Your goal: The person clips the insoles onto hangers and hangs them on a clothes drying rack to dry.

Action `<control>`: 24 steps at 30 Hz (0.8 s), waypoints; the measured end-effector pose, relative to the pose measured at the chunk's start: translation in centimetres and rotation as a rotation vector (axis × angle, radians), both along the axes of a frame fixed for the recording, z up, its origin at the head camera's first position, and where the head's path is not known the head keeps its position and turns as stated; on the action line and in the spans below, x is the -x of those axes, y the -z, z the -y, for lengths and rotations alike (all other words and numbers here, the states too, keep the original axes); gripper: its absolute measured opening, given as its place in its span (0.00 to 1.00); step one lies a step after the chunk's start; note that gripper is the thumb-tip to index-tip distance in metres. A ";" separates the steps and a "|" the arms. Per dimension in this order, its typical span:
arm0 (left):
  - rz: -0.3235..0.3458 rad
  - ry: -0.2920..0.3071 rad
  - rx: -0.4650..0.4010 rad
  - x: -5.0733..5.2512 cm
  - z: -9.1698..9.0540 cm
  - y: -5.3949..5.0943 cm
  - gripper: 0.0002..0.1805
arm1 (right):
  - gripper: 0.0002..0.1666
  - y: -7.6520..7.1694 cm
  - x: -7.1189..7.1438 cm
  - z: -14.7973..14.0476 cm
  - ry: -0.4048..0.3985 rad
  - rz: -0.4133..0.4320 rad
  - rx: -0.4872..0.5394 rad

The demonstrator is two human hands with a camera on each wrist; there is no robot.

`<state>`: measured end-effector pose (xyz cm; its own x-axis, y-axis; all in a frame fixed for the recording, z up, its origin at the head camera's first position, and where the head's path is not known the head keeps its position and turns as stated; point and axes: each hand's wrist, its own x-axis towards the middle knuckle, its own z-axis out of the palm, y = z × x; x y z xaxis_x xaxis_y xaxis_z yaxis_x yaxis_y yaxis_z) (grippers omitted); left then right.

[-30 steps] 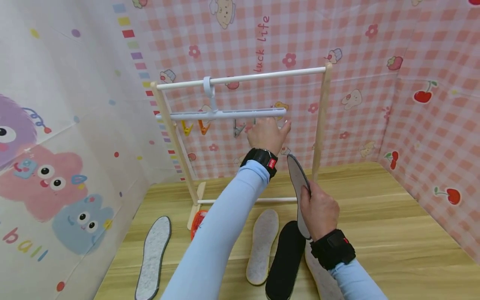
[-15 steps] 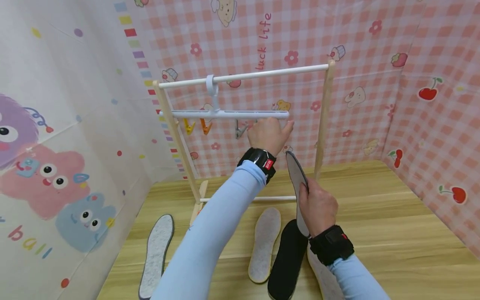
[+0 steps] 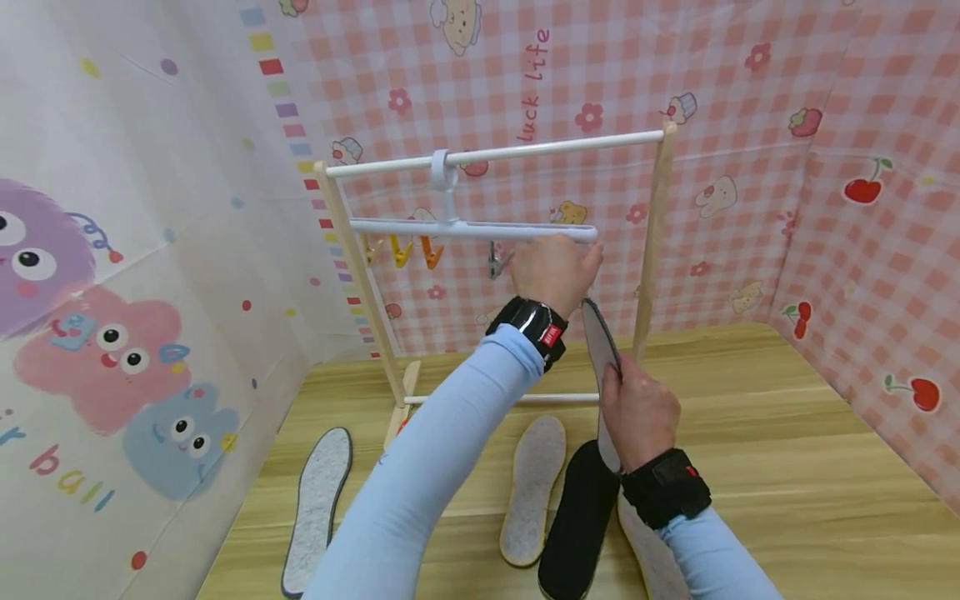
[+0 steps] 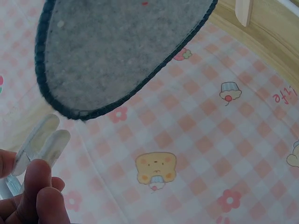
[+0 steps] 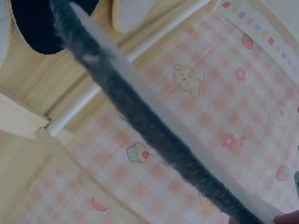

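Note:
My left hand [image 3: 555, 271] is raised to the right end of a white hanger [image 3: 517, 231], and in the left wrist view its thumb and fingers pinch a whitish clothespin [image 4: 43, 145]. My right hand [image 3: 641, 417] grips a grey felt insole [image 3: 600, 346] with a dark stitched edge, held upright. The insole's tip sits just below the left hand; the left wrist view has the clothespin close beside the insole's rounded end [image 4: 112, 60], apparently apart from it. In the right wrist view the insole appears edge-on, fingertips [image 5: 288, 218] at the lower corner.
The hanger hooks over a wood-and-white rack [image 3: 660, 225]. Yellow and orange clothespins [image 3: 431, 252] and a grey clothespin [image 3: 496, 260] hang from it. On the wooden table lie a grey insole [image 3: 318, 508], a beige insole [image 3: 534, 492], a black insole [image 3: 581, 525] and a partly hidden insole [image 3: 648, 542].
The insole in my right hand has come slightly closer to my left hand. The hanger and its clothespins have shifted a little to the right along the rack, with the left hand.

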<state>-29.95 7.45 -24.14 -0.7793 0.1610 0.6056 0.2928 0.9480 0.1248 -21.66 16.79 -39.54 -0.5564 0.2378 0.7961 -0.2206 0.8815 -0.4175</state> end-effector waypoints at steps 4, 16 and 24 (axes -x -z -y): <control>-0.024 0.009 0.016 -0.1 -0.2 0.1 0.33 | 0.08 -0.3 0.0 -0.1 0.017 -0.014 -0.009; -0.050 0.001 0.030 -0.4 -0.2 0.2 0.33 | 0.08 -0.8 0.0 -0.1 0.019 0.005 0.014; -0.043 0.027 0.033 -0.7 -0.2 0.2 0.33 | 0.07 -1.2 0.0 0.1 -0.007 0.020 0.003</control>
